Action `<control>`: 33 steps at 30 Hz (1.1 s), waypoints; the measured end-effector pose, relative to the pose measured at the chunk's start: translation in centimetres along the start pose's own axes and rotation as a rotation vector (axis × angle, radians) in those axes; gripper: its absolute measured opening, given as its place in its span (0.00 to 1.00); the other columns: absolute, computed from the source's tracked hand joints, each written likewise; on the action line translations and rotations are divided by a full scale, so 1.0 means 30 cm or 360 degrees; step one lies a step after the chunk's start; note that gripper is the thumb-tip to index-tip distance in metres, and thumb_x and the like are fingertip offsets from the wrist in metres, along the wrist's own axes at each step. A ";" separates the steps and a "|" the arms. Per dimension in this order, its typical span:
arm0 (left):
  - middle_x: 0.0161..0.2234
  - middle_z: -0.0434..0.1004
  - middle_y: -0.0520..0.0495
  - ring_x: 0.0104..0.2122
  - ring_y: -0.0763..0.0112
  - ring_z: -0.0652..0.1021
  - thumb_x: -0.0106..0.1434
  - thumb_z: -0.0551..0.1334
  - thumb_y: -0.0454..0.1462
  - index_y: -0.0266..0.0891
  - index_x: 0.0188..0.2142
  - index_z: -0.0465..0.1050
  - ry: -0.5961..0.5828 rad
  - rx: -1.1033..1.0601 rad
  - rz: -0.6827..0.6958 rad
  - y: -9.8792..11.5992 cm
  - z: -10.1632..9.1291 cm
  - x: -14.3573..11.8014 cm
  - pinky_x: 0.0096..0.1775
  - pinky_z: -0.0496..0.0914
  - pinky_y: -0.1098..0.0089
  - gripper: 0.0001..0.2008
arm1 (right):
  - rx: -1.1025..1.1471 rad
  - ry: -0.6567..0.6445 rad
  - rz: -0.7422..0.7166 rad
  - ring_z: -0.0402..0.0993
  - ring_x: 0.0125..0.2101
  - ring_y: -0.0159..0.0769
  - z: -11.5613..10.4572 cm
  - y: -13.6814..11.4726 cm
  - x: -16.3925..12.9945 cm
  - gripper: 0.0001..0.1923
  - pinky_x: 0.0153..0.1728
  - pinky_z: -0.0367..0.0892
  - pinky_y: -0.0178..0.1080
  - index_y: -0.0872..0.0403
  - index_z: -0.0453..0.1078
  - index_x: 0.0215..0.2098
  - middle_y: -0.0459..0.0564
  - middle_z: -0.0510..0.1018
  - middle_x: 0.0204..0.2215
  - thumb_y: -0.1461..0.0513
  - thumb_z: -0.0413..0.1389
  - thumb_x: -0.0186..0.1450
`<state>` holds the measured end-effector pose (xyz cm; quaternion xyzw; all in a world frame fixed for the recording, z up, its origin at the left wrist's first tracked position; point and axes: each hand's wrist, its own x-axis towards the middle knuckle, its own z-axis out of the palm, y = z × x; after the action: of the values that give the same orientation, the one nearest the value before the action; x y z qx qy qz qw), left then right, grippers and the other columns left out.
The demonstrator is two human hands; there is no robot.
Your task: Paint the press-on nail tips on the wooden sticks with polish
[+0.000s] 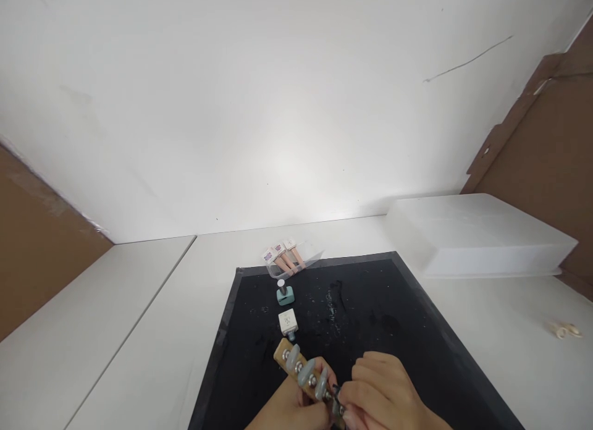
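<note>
My left hand (pixel 296 402) is closed around a wooden bar (pixel 280 349) held at a slant over the black mat. Along the bar sit several grey false nails (pixel 306 372) on round silver studs. At the bar's lower end, my right hand (pixel 382 390) has its fingers pinched together beside a small dark piece, too small to make out. Just beyond the bar's upper end is a white square block with a printed mark (pixel 288 320) and a bluish neck. Behind it stands a small teal bottle-like item (pixel 285 296) with a grey stem and pale round top.
The black mat (pixel 370 294) lies on a white table. At its back edge, a clear tray (pixel 278 275) holds several pink sticks with white printed heads (pixel 291 244). A large white box (pixel 491 232) stands at the back right; small cream pieces (pixel 565 329) lie at the right.
</note>
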<state>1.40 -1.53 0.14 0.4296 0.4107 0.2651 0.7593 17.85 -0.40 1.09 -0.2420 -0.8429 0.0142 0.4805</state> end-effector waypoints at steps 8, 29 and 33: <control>0.21 0.64 0.57 0.22 0.78 0.65 0.46 0.63 0.33 0.38 0.28 0.62 0.0024 -0.0017 0.0011 -0.002 -0.008 0.008 0.28 0.64 0.72 0.10 | 0.0327 0.0304 0.0359 0.57 0.13 0.29 -0.015 -0.037 -0.010 0.20 0.17 0.55 0.35 0.54 0.66 0.23 0.42 0.64 0.11 0.61 0.42 0.70; 0.21 0.65 0.59 0.22 0.80 0.68 0.46 0.59 0.28 0.38 0.28 0.62 -0.0060 0.0033 0.0010 -0.012 -0.018 0.013 0.26 0.60 0.76 0.09 | 0.0357 0.0026 -0.0019 0.62 0.11 0.26 -0.003 -0.006 0.005 0.27 0.16 0.58 0.32 0.54 0.66 0.20 0.41 0.69 0.09 0.60 0.37 0.73; 0.22 0.66 0.58 0.22 0.79 0.68 0.47 0.61 0.30 0.38 0.28 0.62 -0.0025 -0.0019 0.0020 -0.019 -0.009 0.005 0.28 0.63 0.73 0.09 | 0.0329 0.0062 0.0087 0.60 0.11 0.28 0.004 -0.013 -0.013 0.24 0.16 0.57 0.34 0.54 0.66 0.21 0.42 0.67 0.10 0.62 0.38 0.70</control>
<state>1.26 -1.57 -0.50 0.4297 0.4004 0.2688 0.7634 17.77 -0.89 0.82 -0.2141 -0.8204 0.1095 0.5187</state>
